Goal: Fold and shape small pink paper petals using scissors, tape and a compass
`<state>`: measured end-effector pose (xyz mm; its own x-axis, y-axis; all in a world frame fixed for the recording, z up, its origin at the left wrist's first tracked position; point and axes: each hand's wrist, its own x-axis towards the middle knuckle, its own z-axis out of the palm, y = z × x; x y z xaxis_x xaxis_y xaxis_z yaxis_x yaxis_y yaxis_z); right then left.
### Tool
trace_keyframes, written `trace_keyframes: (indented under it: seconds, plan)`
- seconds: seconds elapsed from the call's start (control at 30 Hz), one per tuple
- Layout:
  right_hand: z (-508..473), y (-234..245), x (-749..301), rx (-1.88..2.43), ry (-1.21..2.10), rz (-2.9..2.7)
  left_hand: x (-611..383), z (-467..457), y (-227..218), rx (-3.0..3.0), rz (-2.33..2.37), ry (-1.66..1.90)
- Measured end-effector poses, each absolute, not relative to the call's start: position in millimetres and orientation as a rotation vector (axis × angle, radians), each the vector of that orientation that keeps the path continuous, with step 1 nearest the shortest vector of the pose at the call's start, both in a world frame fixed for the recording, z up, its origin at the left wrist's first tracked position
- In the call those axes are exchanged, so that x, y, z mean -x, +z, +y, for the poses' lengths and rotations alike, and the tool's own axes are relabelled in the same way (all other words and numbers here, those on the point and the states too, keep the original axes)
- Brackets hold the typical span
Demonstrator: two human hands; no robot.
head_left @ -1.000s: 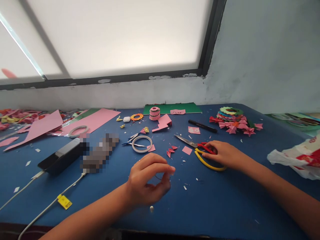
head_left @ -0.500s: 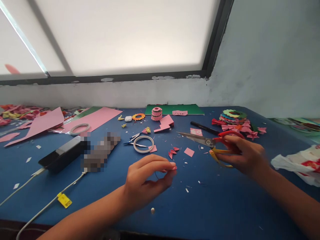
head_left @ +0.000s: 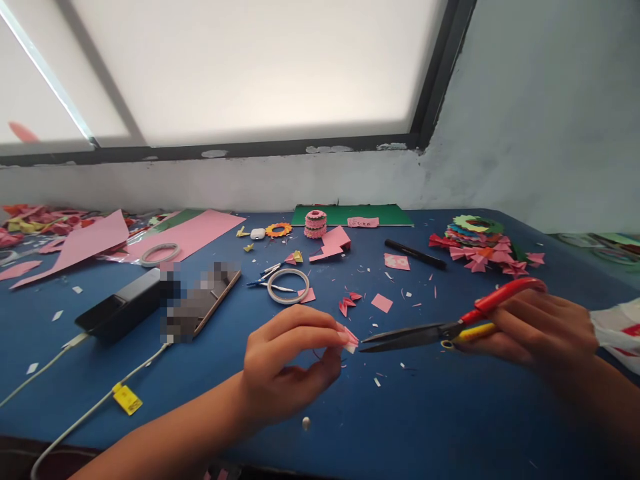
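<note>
Between the thumb and fingers of my left hand [head_left: 295, 357] is a small folded pink paper piece [head_left: 351, 339], mostly covered by the fingertips. My right hand [head_left: 540, 327] grips scissors [head_left: 460, 327] with one red and one yellow handle. The blades point left, slightly parted, with their tips close to the pink piece. On the table beyond my left hand lie small folded pink petals [head_left: 349, 303] and a pink paper square [head_left: 382, 303]. A roll of tape [head_left: 289, 287] rests behind my left hand, over part of another pink piece.
A black pen [head_left: 415, 254] lies behind the scissors. Stacked scalloped paper rings [head_left: 475, 230] and pink paper stars stand at the back right. At left are a phone [head_left: 205, 303], a black device [head_left: 123, 307], cables and pink sheets [head_left: 200, 237]. Paper scraps dot the blue table.
The scissors have swung down and right, and their blades now point at the pink piece. My left hand has shifted slightly left, showing more of that piece.
</note>
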<state>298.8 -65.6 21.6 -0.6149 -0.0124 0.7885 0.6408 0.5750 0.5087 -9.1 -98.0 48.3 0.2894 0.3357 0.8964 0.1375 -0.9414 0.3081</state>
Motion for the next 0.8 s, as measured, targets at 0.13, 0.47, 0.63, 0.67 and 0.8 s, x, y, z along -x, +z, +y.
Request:
trace_keyframes:
  seconds: [0.13,0.47,0.63,0.67,0.8]
  plan:
    - [-69,24,-296,0.503,-1.069,-2.034,9,-99,48,-2.368,0.461,1.716]
    - [-74,26,-289,0.541,-1.09,-2.023,9,-101,50,-2.442,0.489,1.722]
    - [-73,25,-289,0.531,-1.09,-2.029,8,-101,48,-2.371,0.494,1.74]
    - [-73,25,-289,0.538,-1.093,-2.028,8,-101,48,-2.381,0.496,1.739]
    - [-75,25,-288,0.55,-1.108,-2.022,8,-102,49,-2.409,0.515,1.728]
